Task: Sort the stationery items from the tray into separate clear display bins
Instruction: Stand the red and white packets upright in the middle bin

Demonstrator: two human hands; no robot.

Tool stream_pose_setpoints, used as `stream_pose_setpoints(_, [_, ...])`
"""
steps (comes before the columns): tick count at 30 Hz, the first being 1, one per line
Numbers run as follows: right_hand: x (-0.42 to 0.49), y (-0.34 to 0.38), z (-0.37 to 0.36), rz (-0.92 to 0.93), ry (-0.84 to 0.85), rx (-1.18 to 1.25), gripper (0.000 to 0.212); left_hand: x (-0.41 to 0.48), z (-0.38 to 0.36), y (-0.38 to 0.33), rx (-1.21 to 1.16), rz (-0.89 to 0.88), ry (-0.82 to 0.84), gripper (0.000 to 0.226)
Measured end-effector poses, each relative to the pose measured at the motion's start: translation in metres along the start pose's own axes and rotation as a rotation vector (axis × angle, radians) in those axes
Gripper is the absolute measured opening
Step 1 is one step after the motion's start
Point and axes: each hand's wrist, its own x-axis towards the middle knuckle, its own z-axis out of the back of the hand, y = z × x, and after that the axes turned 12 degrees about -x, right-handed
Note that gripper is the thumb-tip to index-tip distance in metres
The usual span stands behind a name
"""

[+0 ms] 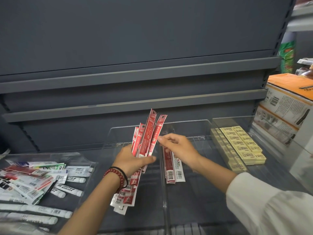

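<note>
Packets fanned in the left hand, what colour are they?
Red with white lettering: the packets gripped by the left hand, best in the head view.

my left hand covers the middle of the red packets; my right hand hides the tops of two packets lying in the bin; the tray runs off the left edge; print too small to read

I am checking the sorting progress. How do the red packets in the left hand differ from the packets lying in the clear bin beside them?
The held red packets are many, fanned and raised in the left hand; the bin packets are about two, lying flat in the clear bin. The held ones look mostly red; one bin packet is white. Both are long, narrow and carry barcodes.
</note>
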Motion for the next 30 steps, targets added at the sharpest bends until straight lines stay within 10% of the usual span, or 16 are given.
stream_pose_setpoints(18, [0.017,-0.008,0.006,-0.184,-0.306,-0.02,0.016,0.005,0.002,0.009,0.052,-0.034,-0.052,0.032])
stream_pose_setpoints(30, [0.004,-0.025,-0.001,-0.258,0.171,-0.374,0.007,0.007,-0.001,0.007,0.06,-0.033,-0.07,0.027])
